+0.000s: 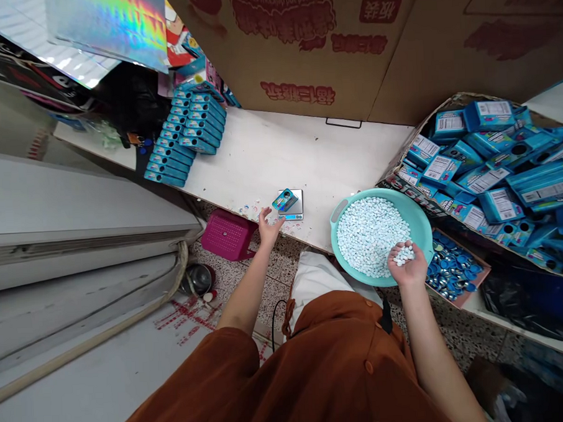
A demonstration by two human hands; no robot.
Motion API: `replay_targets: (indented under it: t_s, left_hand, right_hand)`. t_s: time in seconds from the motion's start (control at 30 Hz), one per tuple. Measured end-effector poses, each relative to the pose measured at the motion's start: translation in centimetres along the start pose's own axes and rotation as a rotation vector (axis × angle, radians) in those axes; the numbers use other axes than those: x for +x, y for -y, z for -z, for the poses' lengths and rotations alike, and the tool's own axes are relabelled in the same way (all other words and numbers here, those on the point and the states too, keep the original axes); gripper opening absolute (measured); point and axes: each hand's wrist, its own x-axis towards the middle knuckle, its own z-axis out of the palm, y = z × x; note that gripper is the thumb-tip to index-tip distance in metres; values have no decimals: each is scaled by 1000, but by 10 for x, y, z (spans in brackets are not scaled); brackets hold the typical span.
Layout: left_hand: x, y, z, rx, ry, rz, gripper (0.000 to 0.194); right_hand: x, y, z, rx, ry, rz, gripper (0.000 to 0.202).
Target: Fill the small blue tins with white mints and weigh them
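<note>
On the white table a small blue box [285, 199] with a dark round hole rests on a silver pocket scale [297, 205], whose display is lit. My left hand [269, 229] is just in front of them, fingers apart, with nothing in it. Palm up, my right hand [409, 269] cups a small heap of white candies [403, 254]. It is over the near right side of a mint-green basin [339, 216], which holds a large mass of the same white candies [369, 232].
Stacked blue boxes [185, 140] stand at the back left. A big carton [303, 61] walls off the rear. On the right are a carton of blue boxes [484, 158] and a tray of blue caps [452, 269]. A magenta plastic stool [226, 235] is below the table edge.
</note>
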Motion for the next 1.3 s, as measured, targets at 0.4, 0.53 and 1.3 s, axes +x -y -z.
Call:
replay_targets:
  t_s: [0.4,0.53,1.3]
  left_hand:
    - [33,-33,-27,185,57,-186,40]
    - [-6,-82,-27,149,278,-429,40]
    - [-153,-209,-97,268,922,-722,40]
  right_hand:
    - [-5,-5,-14,-23,22,20,14]
    - [-9,-4,-24,18,25,11,9]
    - [-71,0,-44,-267,228,696,33]
